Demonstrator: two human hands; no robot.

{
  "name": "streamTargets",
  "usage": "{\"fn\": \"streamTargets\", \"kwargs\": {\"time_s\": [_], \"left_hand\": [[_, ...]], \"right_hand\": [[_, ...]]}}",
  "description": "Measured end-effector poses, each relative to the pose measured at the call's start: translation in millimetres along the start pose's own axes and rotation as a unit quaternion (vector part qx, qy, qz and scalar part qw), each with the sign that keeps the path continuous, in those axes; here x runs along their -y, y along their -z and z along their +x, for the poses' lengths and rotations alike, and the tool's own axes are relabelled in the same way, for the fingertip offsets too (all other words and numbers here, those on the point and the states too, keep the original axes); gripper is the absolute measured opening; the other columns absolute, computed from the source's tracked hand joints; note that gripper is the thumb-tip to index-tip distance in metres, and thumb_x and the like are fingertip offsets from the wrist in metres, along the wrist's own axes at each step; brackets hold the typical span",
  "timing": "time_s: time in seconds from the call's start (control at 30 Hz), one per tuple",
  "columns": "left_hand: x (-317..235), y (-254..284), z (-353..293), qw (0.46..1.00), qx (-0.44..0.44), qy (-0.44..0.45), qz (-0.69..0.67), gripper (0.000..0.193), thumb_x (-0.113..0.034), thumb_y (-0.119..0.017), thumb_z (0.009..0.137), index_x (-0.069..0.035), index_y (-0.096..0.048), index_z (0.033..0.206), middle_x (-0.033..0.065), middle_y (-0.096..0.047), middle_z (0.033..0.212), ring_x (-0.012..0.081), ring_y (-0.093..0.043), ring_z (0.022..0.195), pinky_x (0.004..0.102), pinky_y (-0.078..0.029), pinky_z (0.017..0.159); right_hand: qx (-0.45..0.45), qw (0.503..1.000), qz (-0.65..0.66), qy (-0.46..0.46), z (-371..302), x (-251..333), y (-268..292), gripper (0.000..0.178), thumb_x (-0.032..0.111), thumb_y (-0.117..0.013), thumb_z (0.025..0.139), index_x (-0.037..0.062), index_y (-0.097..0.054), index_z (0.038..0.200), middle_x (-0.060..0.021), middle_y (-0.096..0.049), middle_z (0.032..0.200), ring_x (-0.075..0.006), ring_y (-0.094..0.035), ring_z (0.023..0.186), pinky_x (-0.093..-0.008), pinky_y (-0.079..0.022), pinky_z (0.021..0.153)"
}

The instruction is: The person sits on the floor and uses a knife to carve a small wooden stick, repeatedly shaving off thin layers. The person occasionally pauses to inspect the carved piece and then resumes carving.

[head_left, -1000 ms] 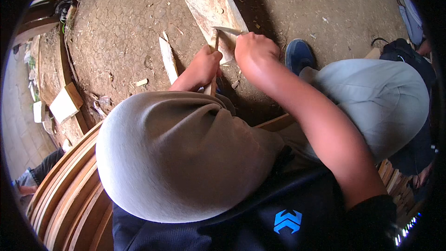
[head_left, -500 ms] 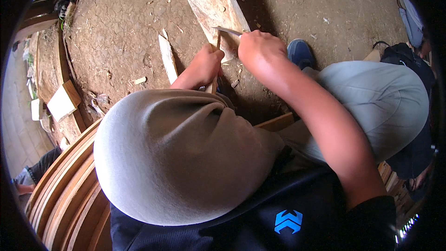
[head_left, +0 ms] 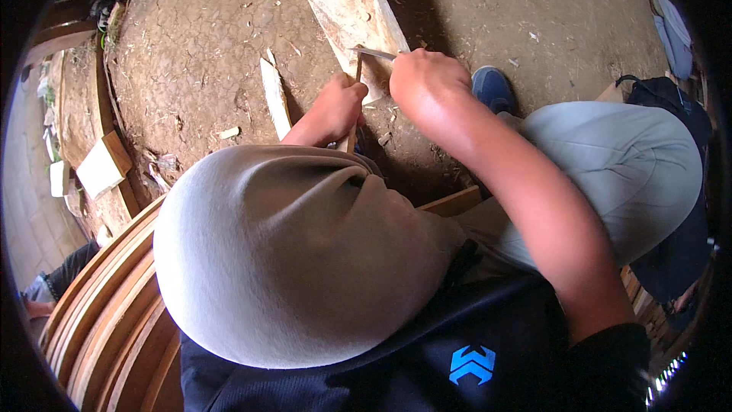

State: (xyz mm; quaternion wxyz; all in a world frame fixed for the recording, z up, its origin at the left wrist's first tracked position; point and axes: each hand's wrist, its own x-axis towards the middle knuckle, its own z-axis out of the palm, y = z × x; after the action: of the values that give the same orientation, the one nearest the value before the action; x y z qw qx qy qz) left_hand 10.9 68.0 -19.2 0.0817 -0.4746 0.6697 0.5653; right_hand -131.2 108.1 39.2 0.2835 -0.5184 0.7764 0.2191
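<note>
My right hand is closed round the handle of a knife, whose blade points left. The blade lies against the upper end of a thin wooden stick. Closed on that stick is my left hand; the stick's lower part comes out below the fist, near my knee. Under the blade and the stick's tip is a pale wooden block, a thick plank with a small dark knot. My fingers hide most of the knife's handle.
A split wood piece lies on the dirt floor among scattered shavings. Curved stacked boards stand at lower left, near a cut block. My shoe is right of my hands. Other people's limbs show at both edges.
Hardly anything differs: the knife blade has shifted very slightly at the stick's tip. Both hands keep their hold in nearly the same place.
</note>
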Motion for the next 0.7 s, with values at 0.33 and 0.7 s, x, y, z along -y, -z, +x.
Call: {"fn": "streamTargets", "kwargs": {"time_s": [0.33, 0.7], "left_hand": [[13.2, -4.9, 6.7, 0.998, -0.042, 0.013, -0.051, 0.033, -0.030, -0.052, 0.091, 0.001, -0.052, 0.080, 0.0106, -0.058, 0.061, 0.0205, -0.057, 0.053, 0.0339, -0.045, 0.052], [6.4, -5.5, 7.6, 0.996, -0.035, 0.039, -0.074, 0.034, -0.031, -0.050, 0.093, 0.002, -0.051, 0.086, 0.0099, -0.056, 0.062, 0.0205, -0.057, 0.054, 0.0338, -0.044, 0.050]], "right_hand": [[0.016, 1.000, 0.010, -0.005, 4.7, -5.3, 3.5, 0.026, 0.016, -0.066, 0.082, 0.0077, -0.067, 0.107, -0.0088, -0.069, 0.106, -0.0224, -0.066, 0.099, -0.0405, -0.056, 0.071], [0.032, 0.999, 0.040, -0.019, 6.1, -15.1, 7.1, 0.026, 0.014, -0.065, 0.082, 0.0072, -0.068, 0.107, -0.0135, -0.067, 0.110, -0.0244, -0.065, 0.102, -0.0421, -0.056, 0.075]]}}
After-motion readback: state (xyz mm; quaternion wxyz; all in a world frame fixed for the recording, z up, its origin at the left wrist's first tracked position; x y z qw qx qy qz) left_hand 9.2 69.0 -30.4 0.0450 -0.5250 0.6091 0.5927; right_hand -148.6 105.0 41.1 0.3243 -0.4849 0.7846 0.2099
